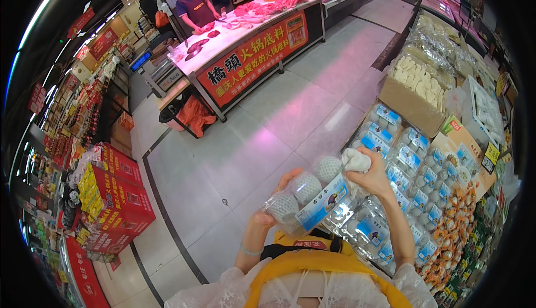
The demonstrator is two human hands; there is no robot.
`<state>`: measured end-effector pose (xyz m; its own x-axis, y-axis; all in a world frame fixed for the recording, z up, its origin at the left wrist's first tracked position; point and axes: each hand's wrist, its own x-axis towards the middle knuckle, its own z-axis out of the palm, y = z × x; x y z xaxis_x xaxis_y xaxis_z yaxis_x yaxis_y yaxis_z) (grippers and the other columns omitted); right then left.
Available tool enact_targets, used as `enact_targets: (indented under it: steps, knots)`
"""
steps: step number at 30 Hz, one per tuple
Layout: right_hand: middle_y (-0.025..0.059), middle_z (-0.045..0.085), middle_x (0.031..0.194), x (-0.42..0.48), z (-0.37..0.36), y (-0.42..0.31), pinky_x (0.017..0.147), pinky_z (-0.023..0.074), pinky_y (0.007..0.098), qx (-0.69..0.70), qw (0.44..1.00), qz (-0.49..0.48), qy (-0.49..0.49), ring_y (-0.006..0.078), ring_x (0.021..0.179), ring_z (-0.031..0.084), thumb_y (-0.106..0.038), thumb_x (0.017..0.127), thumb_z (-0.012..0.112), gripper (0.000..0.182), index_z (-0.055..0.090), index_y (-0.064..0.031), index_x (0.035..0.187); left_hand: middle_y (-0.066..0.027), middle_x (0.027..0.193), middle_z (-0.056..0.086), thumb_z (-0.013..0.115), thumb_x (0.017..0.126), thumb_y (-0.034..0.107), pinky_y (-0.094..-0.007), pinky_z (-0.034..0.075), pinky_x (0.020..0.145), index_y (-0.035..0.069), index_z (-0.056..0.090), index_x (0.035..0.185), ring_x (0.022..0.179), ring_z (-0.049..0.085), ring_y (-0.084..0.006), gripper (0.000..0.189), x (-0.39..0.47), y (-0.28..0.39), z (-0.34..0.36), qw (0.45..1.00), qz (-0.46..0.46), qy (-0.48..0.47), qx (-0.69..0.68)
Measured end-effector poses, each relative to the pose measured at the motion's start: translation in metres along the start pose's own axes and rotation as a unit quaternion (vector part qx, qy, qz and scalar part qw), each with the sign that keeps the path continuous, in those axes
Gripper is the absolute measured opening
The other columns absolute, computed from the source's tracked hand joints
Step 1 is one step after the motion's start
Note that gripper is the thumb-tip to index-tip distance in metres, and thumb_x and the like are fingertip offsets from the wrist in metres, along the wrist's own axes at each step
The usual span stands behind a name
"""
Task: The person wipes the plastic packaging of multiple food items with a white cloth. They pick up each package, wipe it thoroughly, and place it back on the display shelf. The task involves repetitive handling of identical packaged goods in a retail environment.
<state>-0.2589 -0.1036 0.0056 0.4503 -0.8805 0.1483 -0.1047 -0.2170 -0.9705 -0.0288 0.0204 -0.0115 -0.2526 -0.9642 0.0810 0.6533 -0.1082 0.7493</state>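
Observation:
My left hand (263, 219) grips one end of a clear plastic pack (305, 187) of round items in white foam netting, probably preserved eggs. A blue and white printed label (322, 203) runs along the pack's side. My right hand (374, 177) holds a crumpled white cloth (356, 160) against the other end of the pack. The pack is held up in front of my yellow apron (272, 266), tilted so its far end points up and right. My left fingers are partly hidden behind the plastic.
Similar blue-labelled packs (408, 157) are laid out at the right, beside small orange-wrapped items (454, 228) and a cardboard box (412, 109) of pale dried food. A meat counter (255, 67) stands ahead, a person (197, 8) behind it. Red cartons (121, 199) stand left on the tiled floor (201, 174).

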Motion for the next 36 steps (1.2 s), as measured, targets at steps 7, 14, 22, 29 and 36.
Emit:
enact_targets:
  steps: [7,14,22,29,36]
  knots:
    - [-0.0016,0.057,0.074,-0.006,0.005,0.019,0.064,0.0437,0.0233,-0.002,0.999,0.033,-0.011,0.0063,0.07,0.053,-0.007,0.062,0.07,0.025,0.058,-0.0041,0.084,-0.015,0.138,0.034,0.078,0.048,0.044,-0.0414,0.027,0.11,0.009,0.017,0.142,0.13,0.034,-0.0292,0.118,-0.007,-0.014,-0.008,1.0,-0.002,-0.025,-0.005]
    - [-0.0031,0.056,0.074,-0.008,0.011,0.023,0.062,0.0425,0.0224,0.029,0.999,0.037,-0.009,0.006,0.069,0.052,-0.005,0.061,0.067,0.025,0.057,-0.0042,0.084,-0.0149,0.14,0.031,0.077,0.049,0.043,-0.0407,0.027,0.109,0.007,0.016,0.142,0.131,0.033,-0.0286,0.117,-0.01,-0.017,-0.012,0.999,0.011,-0.036,-0.02]
    - [0.0025,0.062,0.098,-0.023,0.023,0.047,0.077,0.0451,0.0256,0.179,0.976,0.112,0.049,0.0098,0.087,0.056,-0.01,0.08,0.066,0.03,0.059,-0.0017,0.108,-0.0156,0.139,0.032,0.075,0.05,0.043,-0.0401,0.03,0.108,0.005,0.014,0.143,0.129,0.035,-0.0297,0.118,-0.013,-0.009,-0.007,0.995,0.037,0.023,-0.092]
    - [0.0032,0.062,0.1,-0.04,0.028,0.072,0.079,0.046,0.026,0.202,0.964,0.155,0.078,0.0103,0.09,0.057,-0.013,0.085,0.063,0.027,0.058,-0.0017,0.11,-0.0178,0.139,0.033,0.074,0.051,0.044,-0.0398,0.033,0.106,0.001,0.015,0.143,0.127,0.037,-0.0305,0.117,-0.011,-0.003,0.0,0.99,0.061,0.029,-0.123]
    - [0.0038,0.063,0.096,-0.044,0.025,0.057,0.077,0.0488,0.0281,0.264,0.953,0.146,0.026,0.0123,0.086,0.06,-0.004,0.083,0.06,0.027,0.058,-0.001,0.11,-0.02,0.136,0.039,0.065,0.059,0.063,-0.0369,0.04,0.098,-0.009,0.021,0.139,0.117,0.047,-0.0261,0.116,-0.009,-0.003,-0.007,0.991,0.105,0.059,-0.056]
